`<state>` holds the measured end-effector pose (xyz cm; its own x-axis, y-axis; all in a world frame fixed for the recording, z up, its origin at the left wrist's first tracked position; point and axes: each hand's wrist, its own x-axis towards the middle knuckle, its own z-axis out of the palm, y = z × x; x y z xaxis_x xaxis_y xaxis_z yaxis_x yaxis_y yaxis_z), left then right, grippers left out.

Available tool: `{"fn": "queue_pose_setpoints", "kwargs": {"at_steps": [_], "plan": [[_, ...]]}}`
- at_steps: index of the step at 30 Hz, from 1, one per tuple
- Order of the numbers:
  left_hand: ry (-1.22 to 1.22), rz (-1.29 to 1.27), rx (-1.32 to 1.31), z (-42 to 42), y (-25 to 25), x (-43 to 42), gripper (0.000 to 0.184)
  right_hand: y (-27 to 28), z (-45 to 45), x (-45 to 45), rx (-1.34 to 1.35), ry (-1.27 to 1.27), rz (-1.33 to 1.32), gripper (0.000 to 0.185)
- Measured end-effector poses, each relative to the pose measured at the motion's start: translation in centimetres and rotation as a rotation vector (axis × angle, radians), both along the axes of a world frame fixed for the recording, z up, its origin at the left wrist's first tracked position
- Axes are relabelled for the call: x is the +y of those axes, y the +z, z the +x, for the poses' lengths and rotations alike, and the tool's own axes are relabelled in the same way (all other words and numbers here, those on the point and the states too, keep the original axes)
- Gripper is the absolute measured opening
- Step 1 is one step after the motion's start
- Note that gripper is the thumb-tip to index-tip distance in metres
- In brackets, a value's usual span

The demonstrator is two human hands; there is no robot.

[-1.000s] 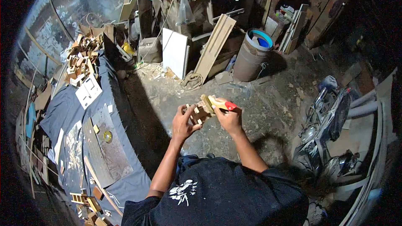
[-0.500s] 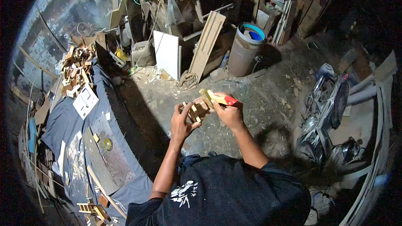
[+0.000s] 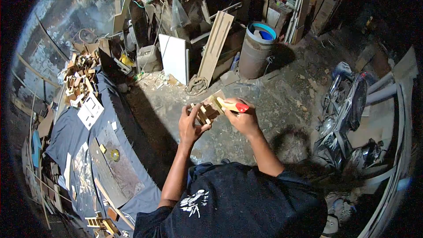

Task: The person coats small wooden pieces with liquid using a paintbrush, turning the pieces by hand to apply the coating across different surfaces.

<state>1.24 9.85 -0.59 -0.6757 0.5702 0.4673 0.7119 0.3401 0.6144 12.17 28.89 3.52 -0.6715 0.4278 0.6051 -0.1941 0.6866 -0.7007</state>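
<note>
Fingers of my left hand point(image 3: 190, 125) are wrapped round a small wooden piece point(image 3: 207, 113) made of light and brown parts. In my right hand point(image 3: 243, 121) is a brush point(image 3: 232, 105) with a yellowish handle and a red end. The brush's bristle end lies against the right side of the wooden piece. My fingers hide part of both things.
At left, a cloth-covered table point(image 3: 66, 125) bears a wood pile point(image 3: 81, 79), a white cut-out plate point(image 3: 90, 111) and a small round container point(image 3: 115, 154). Ahead stand a white board point(image 3: 172, 59), a leaning plank point(image 3: 215, 46) and a barrel point(image 3: 255, 57). A motorcycle point(image 3: 341, 114) is at right.
The view has shifted, so the surroundings sit slightly further left. The brush and wooden piece have turned a little against each other; both hands keep their hold.
</note>
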Motion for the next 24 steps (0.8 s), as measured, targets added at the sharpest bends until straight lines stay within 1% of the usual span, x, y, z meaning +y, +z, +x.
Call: {"fn": "queue_pose_setpoints", "kwargs": {"at_steps": [2,4,6,8,10,11,13,14,16,17,18,20,21,22,24], "plan": [[-0.004,-0.011,0.02,0.0,0.0,0.0,0.085,-0.2,0.2,0.7,-0.072,0.041,-0.084,0.023],[-0.015,-0.017,0.023,0.2,-0.1,0.1,0.084,-0.5,0.2,1.2,-0.089,0.0,-0.113,0.021],[-0.028,-0.022,0.026,0.5,-0.1,0.4,0.083,-1.4,-0.1,1.7,-0.071,-0.1,-0.128,0.021],[-0.001,-0.03,0.006,0.8,0.2,0.7,0.082,0.2,0.6,0.6,-0.034,-0.095,0.029,0.022],[0.0,-0.026,0.013,0.7,0.0,0.9,0.082,0.1,0.9,0.5,-0.064,0.033,0.056,0.021],[0.004,-0.021,0.019,0.5,-0.2,0.9,0.082,0.1,1.0,0.7,-0.064,0.032,0.056,0.021],[0.004,-0.028,0.011,0.6,-0.4,0.8,0.083,0.2,1.3,1.3,-0.205,-0.038,0.03,0.021],[0.002,-0.033,0.003,0.7,-0.4,0.9,0.084,0.3,1.2,1.4,-0.204,-0.041,0.031,0.021],[-0.002,-0.026,0.011,1.0,0.0,1.0,0.084,0.7,0.9,1.4,-0.095,-0.146,-0.019,0.022],[-0.001,-0.02,0.018,1.1,0.3,1.0,0.084,0.6,0.7,1.4,-0.024,-0.121,0.015,0.023],[-0.001,-0.019,0.021,1.1,0.5,1.0,0.084,0.6,0.8,1.3,-0.021,-0.121,0.016,0.023],[0.008,-0.011,-0.034,1.0,0.7,1.1,0.081,0.7,1.1,1.0,-0.131,-0.034,-0.045,0.02],[0.008,-0.009,-0.032,0.8,0.7,1.0,0.081,0.4,1.3,1.3,-0.163,0.001,-0.015,0.02],[0.009,-0.024,-0.004,0.6,0.6,0.9,0.081,0.3,1.2,1.6,-0.161,0.002,-0.013,0.02],[0.01,-0.037,0.027,0.3,0.4,0.7,0.081,0.4,0.9,2.1,-0.128,-0.096,-0.061,0.021]]}}
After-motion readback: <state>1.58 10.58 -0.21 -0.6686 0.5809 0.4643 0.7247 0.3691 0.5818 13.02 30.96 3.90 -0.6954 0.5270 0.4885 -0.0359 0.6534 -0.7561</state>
